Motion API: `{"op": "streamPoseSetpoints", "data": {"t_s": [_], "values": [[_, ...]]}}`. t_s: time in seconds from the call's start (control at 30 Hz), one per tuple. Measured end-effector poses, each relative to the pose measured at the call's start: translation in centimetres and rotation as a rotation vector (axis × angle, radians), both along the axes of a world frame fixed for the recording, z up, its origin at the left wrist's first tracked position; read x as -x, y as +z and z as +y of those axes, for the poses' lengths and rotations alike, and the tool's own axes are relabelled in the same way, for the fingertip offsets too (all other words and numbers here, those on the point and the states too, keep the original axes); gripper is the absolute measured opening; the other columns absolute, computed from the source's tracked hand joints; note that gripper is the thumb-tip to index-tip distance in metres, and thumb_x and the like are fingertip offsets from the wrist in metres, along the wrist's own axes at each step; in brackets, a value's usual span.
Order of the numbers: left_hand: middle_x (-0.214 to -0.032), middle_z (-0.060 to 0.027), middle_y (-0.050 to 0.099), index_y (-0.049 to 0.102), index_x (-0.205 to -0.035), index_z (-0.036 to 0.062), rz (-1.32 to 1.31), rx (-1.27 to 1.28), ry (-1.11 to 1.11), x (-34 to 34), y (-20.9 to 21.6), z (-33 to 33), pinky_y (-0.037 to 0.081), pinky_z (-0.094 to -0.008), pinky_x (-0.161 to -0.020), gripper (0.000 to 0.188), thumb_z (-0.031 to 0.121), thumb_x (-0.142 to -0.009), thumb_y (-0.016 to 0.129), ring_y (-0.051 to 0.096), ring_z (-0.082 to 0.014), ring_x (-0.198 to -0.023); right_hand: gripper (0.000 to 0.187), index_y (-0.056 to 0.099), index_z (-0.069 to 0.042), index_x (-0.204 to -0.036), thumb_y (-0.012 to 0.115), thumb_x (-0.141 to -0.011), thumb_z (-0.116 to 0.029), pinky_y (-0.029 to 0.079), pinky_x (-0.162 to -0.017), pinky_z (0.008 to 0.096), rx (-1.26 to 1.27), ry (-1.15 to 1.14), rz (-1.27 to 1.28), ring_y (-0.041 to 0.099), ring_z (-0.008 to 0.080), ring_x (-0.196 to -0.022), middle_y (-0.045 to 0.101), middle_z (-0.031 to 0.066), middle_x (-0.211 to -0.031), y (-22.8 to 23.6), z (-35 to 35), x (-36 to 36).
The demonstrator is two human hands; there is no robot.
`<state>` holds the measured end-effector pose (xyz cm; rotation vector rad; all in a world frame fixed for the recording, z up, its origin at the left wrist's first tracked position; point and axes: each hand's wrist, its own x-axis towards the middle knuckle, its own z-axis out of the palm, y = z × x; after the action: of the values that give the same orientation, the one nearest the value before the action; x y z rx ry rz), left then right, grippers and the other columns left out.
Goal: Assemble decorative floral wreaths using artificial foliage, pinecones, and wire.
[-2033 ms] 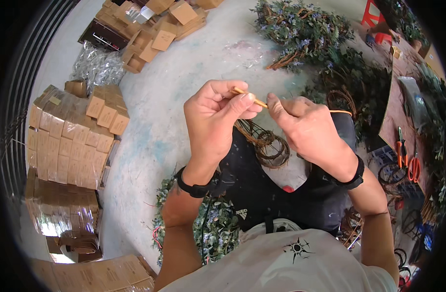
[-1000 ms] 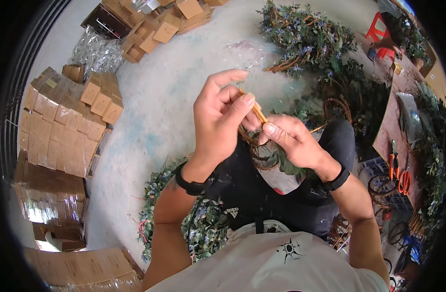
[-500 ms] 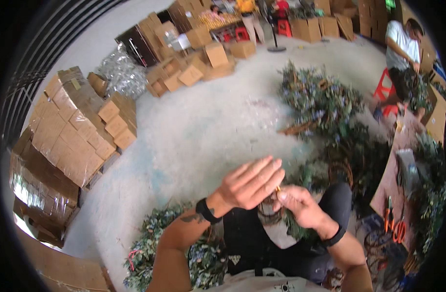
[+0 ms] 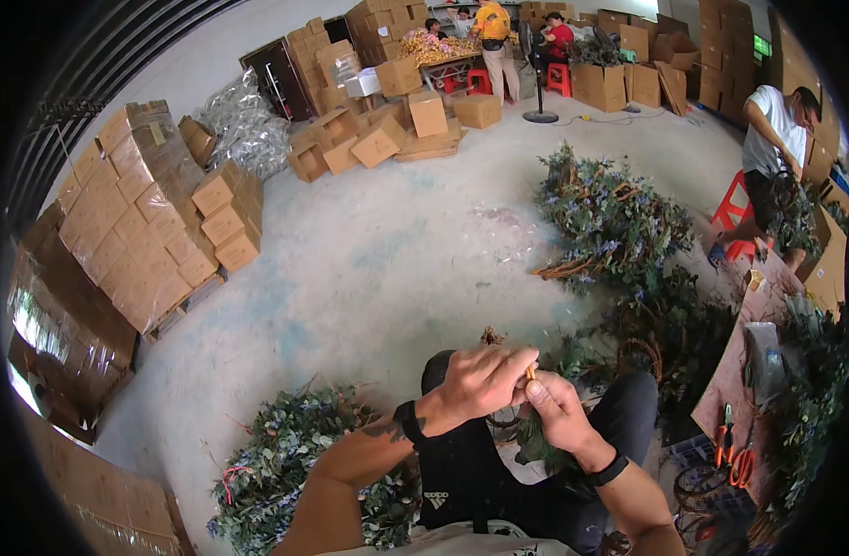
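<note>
Over my lap, my left hand and my right hand meet. The right thumb and fingers pinch a small yellow-orange piece, too small to name. My left fingers are curled closed against it; what they hold, if anything, is hidden. Just beyond the left knuckles a brown tuft of twigs shows. Beneath the hands lies part of a dark twig ring, with a green sprig beside it.
Leafy wreaths with blue flowers are piled on the left and ahead right. Orange-handled scissors and cutters lie right, by a board. Stacked cartons stand left. A co-worker handles greenery far right.
My left fingers, stretched out before, have curled in toward the right thumb. Both hands sit slightly lower in the picture. The view has shifted, and the brown twig tuft has come into sight.
</note>
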<state>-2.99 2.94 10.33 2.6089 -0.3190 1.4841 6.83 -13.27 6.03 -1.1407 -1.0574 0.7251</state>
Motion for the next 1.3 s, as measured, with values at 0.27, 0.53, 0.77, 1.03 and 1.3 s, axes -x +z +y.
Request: {"op": "streamPoseSetpoints", "data": {"t_s": [0.27,0.53,0.77,1.03,1.3], "values": [[-0.085,-0.0107,0.074,0.072,-0.11,0.0027,-0.033,0.276,0.03,1.0,-0.3,-1.0,0.058,-0.0353,-0.063,0.027,-0.002,-0.083,0.074,0.073,-0.0271,-0.07,0.035,0.066,0.004,-0.114,0.05,-0.113,-0.028,0.052,-0.089,0.035,0.073,-0.013,-0.112,0.065,0.0202,-0.095,0.07,0.0103,-0.1,1.7,-0.6,1.2],[-0.09,-0.0159,0.078,0.072,-0.113,-0.0019,0.077,0.583,-0.132,-0.1,-2.9,-1.2,0.06,-0.0346,-0.069,0.019,-0.003,-0.097,0.062,0.077,-0.0242,-0.077,0.025,0.066,0.002,-0.112,0.057,-0.109,-0.021,0.049,-0.081,0.035,0.034,-0.062,-0.087,0.061,0.0213,-0.087,0.068,0.0121,-0.094,-1.8,1.2,0.9],[-0.115,-0.0156,0.077,0.074,-0.115,-0.0002,0.057,0.503,-0.043,1.4,-3.2,1.0,0.059,-0.0348,-0.089,0.028,-0.007,-0.088,0.07,0.075,-0.0264,-0.103,0.028,0.069,0.003,-0.115,0.06,-0.108,-0.024,0.051,-0.082,0.034,0.098,-0.073,-0.184,0.064,0.0209,-0.087,0.069,0.0119,-0.093,-2.6,-0.1,-0.4],[-0.111,-0.0141,0.076,0.067,-0.125,-0.0033,0.31,1.193,-0.08,-0.8,-9.7,3.3,0.057,-0.0328,-0.082,0.033,0.003,-0.093,0.071,0.073,-0.0198,-0.091,0.03,0.069,0.003,-0.115,0.06,-0.108,-0.025,0.051,-0.08,0.0388,0.172,-0.294,-0.284,0.062,0.0301,-0.083,0.067,0.017,-0.09,-4.8,2.3,-1.8],[-0.101,-0.0111,0.074,0.065,-0.119,-0.0064,0.186,1.261,-0.104,-0.9,-9.6,-0.1,0.06,-0.0296,-0.079,0.023,-0.002,-0.096,0.07,0.072,-0.0156,-0.085,0.025,0.069,-0.002,-0.11,0.06,-0.106,-0.026,0.049,-0.074,0.0464,0.189,-0.268,-0.525,0.06,0.0411,-0.081,0.061,0.0197,-0.081,-5.3,3.5,-2.3]]}}
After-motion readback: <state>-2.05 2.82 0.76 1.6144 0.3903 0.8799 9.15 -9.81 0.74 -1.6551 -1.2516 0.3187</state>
